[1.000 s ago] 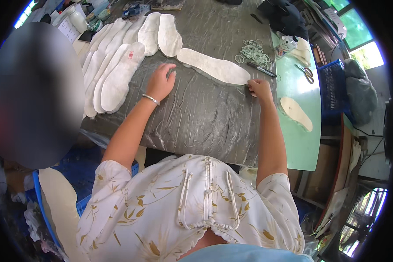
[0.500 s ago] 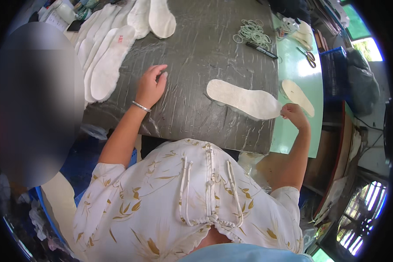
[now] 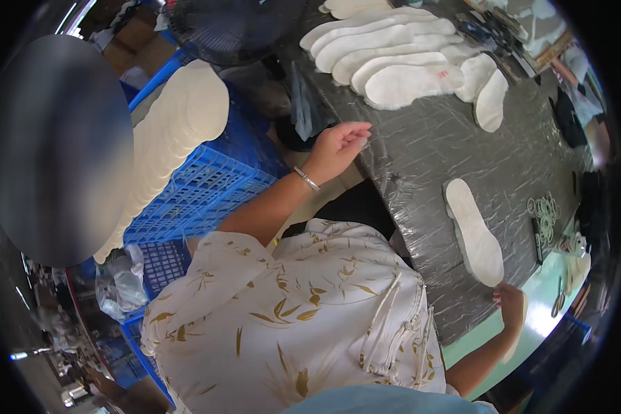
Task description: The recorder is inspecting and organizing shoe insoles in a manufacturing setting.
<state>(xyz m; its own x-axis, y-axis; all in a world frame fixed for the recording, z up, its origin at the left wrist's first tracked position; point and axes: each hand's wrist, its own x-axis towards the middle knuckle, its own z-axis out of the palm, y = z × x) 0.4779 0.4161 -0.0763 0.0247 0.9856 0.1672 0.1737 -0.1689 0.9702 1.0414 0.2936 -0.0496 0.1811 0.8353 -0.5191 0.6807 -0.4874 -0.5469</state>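
Note:
A white fleecy insole (image 3: 475, 231) lies lengthwise on the dark, plastic-covered table (image 3: 421, 165). At its near end, my right hand (image 3: 510, 303) has its fingers closed at the insole's tip. My left hand (image 3: 338, 148) is in the air by the table's left edge, fingers loosely stretched and holding nothing. Beyond it, a fanned row of white insoles (image 3: 393, 58) covers the far side of the table. To my left, a long packed stack of cream insoles (image 3: 179, 131) rests on a blue plastic crate (image 3: 207, 186).
Pale rubber bands (image 3: 545, 215) and a black marker (image 3: 536, 240) lie right of the insole. Scissors (image 3: 558, 302) sit on the pale green surface (image 3: 531, 331) at the right. A dark fan (image 3: 234, 27) stands at the far left, and a clear plastic bag (image 3: 121, 283) hangs by the crates.
The view has swung left, bringing the blue crates and cream insole stack into sight. My left hand has shifted from over the table to its left edge. My right hand stays at the insole's end.

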